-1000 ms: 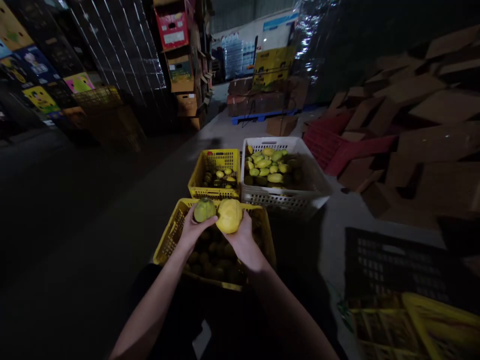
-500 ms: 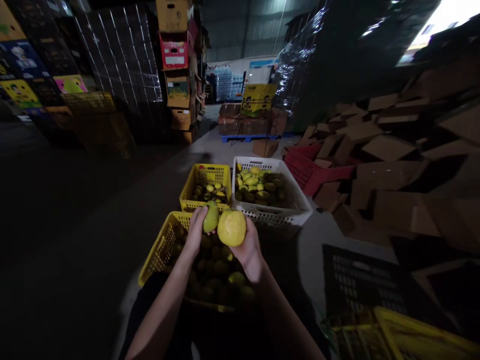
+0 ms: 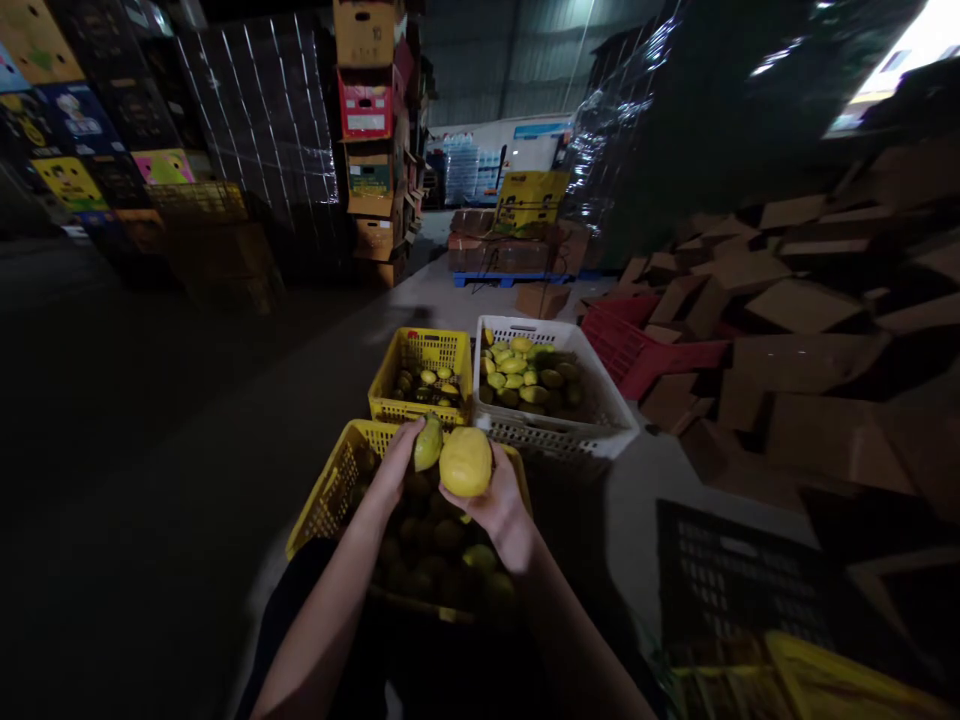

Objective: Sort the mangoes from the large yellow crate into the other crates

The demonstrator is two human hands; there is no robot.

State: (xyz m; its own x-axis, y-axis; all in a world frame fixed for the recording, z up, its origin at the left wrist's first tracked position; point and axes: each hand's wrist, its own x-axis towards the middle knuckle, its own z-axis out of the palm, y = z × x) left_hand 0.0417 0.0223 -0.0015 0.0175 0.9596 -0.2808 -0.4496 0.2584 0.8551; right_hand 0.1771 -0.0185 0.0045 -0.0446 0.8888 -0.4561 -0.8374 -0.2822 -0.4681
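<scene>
My left hand [image 3: 395,470] is closed around a greenish-yellow fruit [image 3: 428,443]. My right hand [image 3: 496,505] grips a larger yellow fruit [image 3: 466,462] right beside it. Both are held up over the near yellow crate [image 3: 327,493], which is full of darker fruit. Beyond it stand a smaller yellow crate [image 3: 421,352] with a few fruits and a white crate [image 3: 553,435] holding several yellow-green fruits.
Flattened cardboard boxes [image 3: 795,300] pile up on the right, with red crates [image 3: 637,350] at their foot. A black crate [image 3: 742,590] and another yellow crate [image 3: 840,680] sit at the near right. Stacked boxes [image 3: 367,150] and wrapped pallets [image 3: 247,120] line the left.
The left hand has turned its green fruit upright and brought it against the yellow fruit. The view has lifted, so the crates sit lower in the picture.
</scene>
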